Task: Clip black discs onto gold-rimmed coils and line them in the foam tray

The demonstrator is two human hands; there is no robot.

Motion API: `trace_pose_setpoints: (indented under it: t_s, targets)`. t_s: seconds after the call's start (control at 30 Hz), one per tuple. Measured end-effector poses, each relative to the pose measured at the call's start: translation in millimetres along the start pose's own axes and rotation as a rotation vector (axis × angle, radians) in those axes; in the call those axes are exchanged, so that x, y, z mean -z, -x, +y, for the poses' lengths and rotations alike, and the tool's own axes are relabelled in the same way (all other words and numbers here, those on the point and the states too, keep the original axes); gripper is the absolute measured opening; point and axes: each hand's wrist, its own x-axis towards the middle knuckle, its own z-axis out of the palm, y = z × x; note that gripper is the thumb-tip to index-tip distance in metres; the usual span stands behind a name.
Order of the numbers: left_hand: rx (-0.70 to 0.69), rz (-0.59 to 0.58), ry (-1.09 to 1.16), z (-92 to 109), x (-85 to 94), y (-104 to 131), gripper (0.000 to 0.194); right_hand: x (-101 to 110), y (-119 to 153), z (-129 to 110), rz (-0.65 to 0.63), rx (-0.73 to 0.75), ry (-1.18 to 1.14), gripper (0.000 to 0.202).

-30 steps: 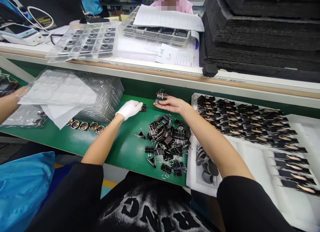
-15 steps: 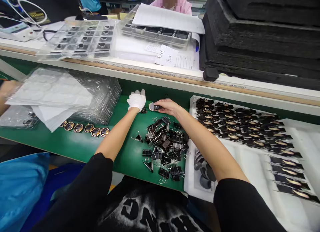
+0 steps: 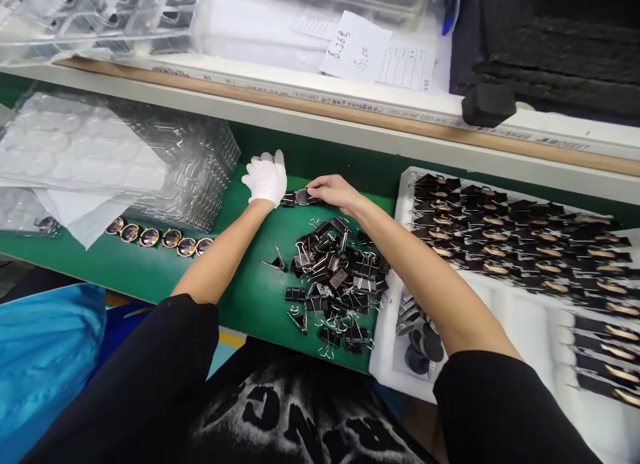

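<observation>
My left hand [image 3: 266, 179], in a white glove, rests near the back of the green bench with its fingers spread. Beside its wrist lies a black binder clip [image 3: 288, 199]. My bare right hand [image 3: 336, 191] pinches a round watch head [image 3: 303, 197] at its right side, where a black clip partly shows under the fingertips. The grey disc of the watch head lies between the two dark clips; whether it touches the left one I cannot tell. In front of my hands is a loose pile of black binder clips [image 3: 337, 274] with silver handles.
Gold-rimmed watch heads [image 3: 149, 237] form a row at left, before stacked clear plastic trays [image 3: 185, 177]. A white foam tray [image 3: 480, 297] at right holds rows of clipped pieces and loose grey discs [image 3: 425, 344]. A shelf edge [image 3: 300, 104] runs across the back.
My view has tilted down and closer. My right hand has brought the watch head left and close to the clip by my left wrist. My left hand stays near the same spot.
</observation>
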Motion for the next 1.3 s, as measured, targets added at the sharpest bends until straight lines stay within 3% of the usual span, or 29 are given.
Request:
trace_pose_setpoints:
  t_s: [0.13, 0.53, 0.63, 0.97, 1.07, 1.17, 1.3]
  targets:
    - [0.087, 0.132, 0.009, 1, -9.1, -4, 0.048, -4, 1, 6, 0.008, 0.059, 0.015, 0.015]
    - [0.077, 0.099, -0.010, -3, -13.2, -5, 0.045, -15, -4, 7, 0.052, 0.147, 0.117, 0.017]
    - [0.130, 0.126, 0.033, -2, -14.6, -6, 0.048, -16, -3, 6, 0.053, 0.135, 0.089, 0.017]
    - [0.121, 0.141, 0.055, -3, -16.0, -6, 0.050, -18, -3, 5, 0.069, 0.054, -0.021, 0.015]
    - [0.065, 0.138, 0.091, -4, -6.8, -3, 0.049, -18, -1, -6, 0.039, -0.022, -0.094, 0.009]
    - [-0.050, 0.115, 0.205, -8, 13.3, 5, 0.052, -13, 3, -24, -0.009, -0.078, -0.122, 0.009]
    - [-0.392, 0.080, 0.351, -21, 49.7, 31, 0.066, 4, 16, -46, -0.149, -0.209, -0.202, 0.010]
